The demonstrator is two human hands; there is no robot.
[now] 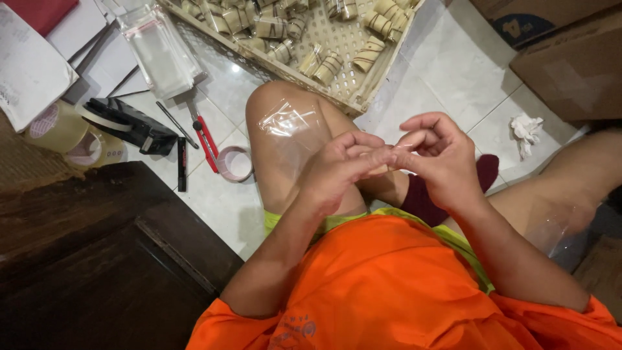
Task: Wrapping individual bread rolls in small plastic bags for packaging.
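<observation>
My left hand (337, 174) and my right hand (435, 159) meet fingertip to fingertip above my lap. Both pinch a small beige piece (383, 170), mostly hidden by the fingers. A clear plastic bag (288, 123) lies draped over my bent left knee, and its lower edge reaches my left hand. I cannot tell whether that hand also grips the bag. I sit on a white tiled floor (447, 71) in orange clothing.
A cream perforated basket (350, 45) with several wrapped striped rolls stands ahead. To the left lie a stack of clear bags (155, 48), tape rolls (58, 126), a black tape dispenser (129, 123), a red-handled cutter (206, 139) and a small tape roll (234, 163). A crumpled tissue (526, 129) and cardboard boxes (570, 65) are on the right; dark wooden furniture (84, 259) is at the lower left.
</observation>
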